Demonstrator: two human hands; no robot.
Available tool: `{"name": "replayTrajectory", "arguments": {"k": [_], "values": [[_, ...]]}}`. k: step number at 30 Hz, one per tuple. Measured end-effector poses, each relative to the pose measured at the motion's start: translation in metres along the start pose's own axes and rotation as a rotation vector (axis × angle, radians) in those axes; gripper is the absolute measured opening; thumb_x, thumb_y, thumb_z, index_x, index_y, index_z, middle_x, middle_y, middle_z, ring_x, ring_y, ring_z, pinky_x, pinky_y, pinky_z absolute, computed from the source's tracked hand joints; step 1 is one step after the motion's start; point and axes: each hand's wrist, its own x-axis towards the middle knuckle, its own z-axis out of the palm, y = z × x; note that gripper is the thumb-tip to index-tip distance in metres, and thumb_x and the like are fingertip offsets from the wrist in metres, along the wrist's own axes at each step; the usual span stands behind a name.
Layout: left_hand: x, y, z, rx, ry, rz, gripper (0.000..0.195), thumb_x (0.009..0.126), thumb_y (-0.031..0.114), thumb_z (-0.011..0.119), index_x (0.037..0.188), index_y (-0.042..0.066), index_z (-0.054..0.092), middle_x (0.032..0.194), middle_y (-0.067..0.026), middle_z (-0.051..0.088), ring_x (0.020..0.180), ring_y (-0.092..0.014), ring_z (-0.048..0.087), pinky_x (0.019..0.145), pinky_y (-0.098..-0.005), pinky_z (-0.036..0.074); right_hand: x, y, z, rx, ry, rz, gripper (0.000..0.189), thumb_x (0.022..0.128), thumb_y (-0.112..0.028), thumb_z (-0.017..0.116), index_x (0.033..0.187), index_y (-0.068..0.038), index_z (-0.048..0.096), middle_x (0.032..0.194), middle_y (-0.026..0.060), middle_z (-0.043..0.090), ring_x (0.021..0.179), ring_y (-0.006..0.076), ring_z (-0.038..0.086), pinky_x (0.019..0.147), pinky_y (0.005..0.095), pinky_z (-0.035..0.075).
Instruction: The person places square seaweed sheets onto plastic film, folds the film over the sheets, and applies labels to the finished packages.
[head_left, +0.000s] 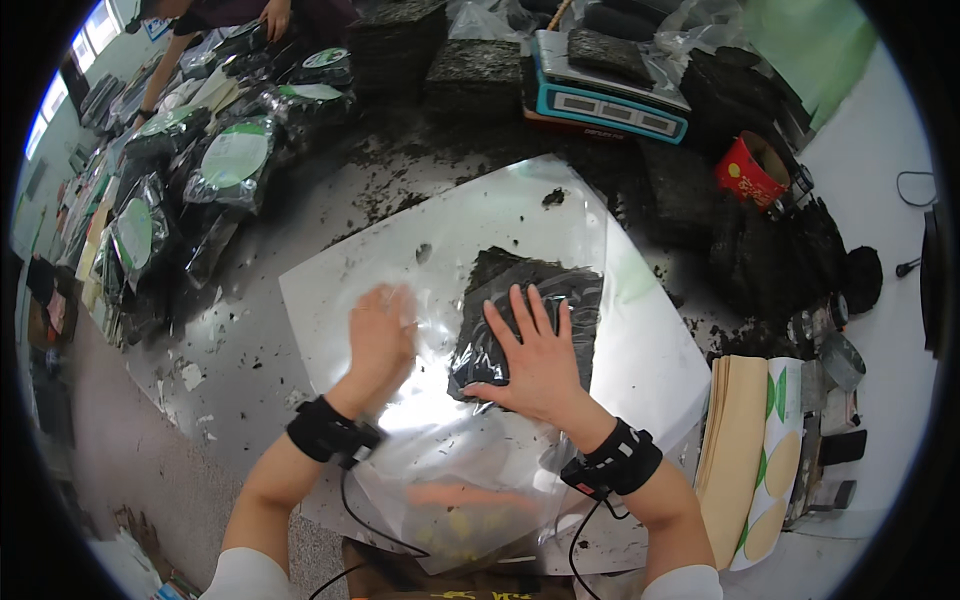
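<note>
A square stack of dark dried seaweed sheets (480, 322) lies tilted on a white board (652, 337), with clear plastic film (465, 450) over much of it. My right hand (536, 356) rests flat on the film-covered stack, fingers spread. To the left, my left hand (382, 334) is over the film and board, blurred by motion. Its fingers look partly bent, and whether they pinch any film is not clear. Both wrists wear black straps with a cable.
Packed seaweed bags (232, 157) with green-and-white labels are heaped at left, where a co-worker's hand (276, 19) reaches in. A digital scale (611, 105) carries seaweed at the back. A red tub (752, 171), brown paper bags (731, 457) and a round-sticker sheet (772, 465) are at right.
</note>
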Motion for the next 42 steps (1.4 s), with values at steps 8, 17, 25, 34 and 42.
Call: {"name": "replayTrajectory", "arguments": {"k": [8, 17, 25, 34, 42], "values": [[0.041, 0.099, -0.01, -0.703, -0.375, -0.147, 0.072, 0.083, 0.016, 0.081, 0.142, -0.004, 0.046, 0.091, -0.0132, 0.065, 0.083, -0.017, 0.065, 0.073, -0.0328, 0.054, -0.001, 0.004, 0.021, -0.172, -0.017, 0.044, 0.113, 0.074, -0.073, 0.068, 0.156, -0.003, 0.035, 0.161, 0.0248, 0.03, 0.153, 0.0398, 0.022, 0.118, 0.0689, 0.009], [0.03, 0.125, 0.011, -0.492, -0.382, 0.028, 0.096, 0.079, 0.021, 0.082, 0.152, -0.008, 0.026, 0.1, -0.0166, 0.064, 0.074, -0.031, 0.068, 0.066, -0.0399, 0.056, -0.016, 0.053, -0.034, 1.089, 0.192, -0.08, 0.084, 0.093, -0.03, 0.068, 0.158, 0.003, 0.025, 0.163, 0.0245, 0.028, 0.154, 0.0329, 0.023, 0.125, 0.045, 0.017], [0.021, 0.109, -0.045, -0.648, -0.493, 0.39, 0.056, 0.095, 0.024, 0.066, 0.144, 0.003, 0.05, 0.136, -0.0203, 0.059, 0.115, -0.04, 0.062, 0.093, -0.0446, 0.053, 0.001, 0.075, 0.023, 0.251, 0.16, -0.073, 0.041, 0.101, -0.015, 0.05, 0.14, -0.003, 0.056, 0.152, 0.0138, 0.05, 0.147, 0.0301, 0.039, 0.123, 0.0491, 0.023], [0.017, 0.099, -0.019, -0.441, -0.587, 0.695, 0.135, 0.044, 0.062, 0.09, 0.15, -0.004, 0.038, 0.156, -0.0226, 0.039, 0.138, -0.038, 0.048, 0.111, -0.0423, 0.044, -0.075, 0.026, 0.005, 0.023, 0.167, 0.034, 0.108, 0.06, -0.041, 0.091, 0.15, -0.003, 0.044, 0.154, 0.0221, 0.043, 0.147, 0.0386, 0.035, 0.122, 0.0563, 0.023], [-0.021, 0.113, 0.007, -0.271, -0.141, 0.543, 0.085, 0.064, 0.031, 0.088, 0.136, -0.001, 0.056, 0.146, -0.0141, 0.056, 0.133, -0.03, 0.055, 0.106, -0.0394, 0.048, -0.124, 0.027, -0.035, 0.469, 0.109, -0.127, 0.094, 0.067, -0.012, 0.08, 0.152, -0.006, 0.042, 0.158, 0.023, 0.037, 0.151, 0.0394, 0.029, 0.123, 0.0535, 0.025]]}}
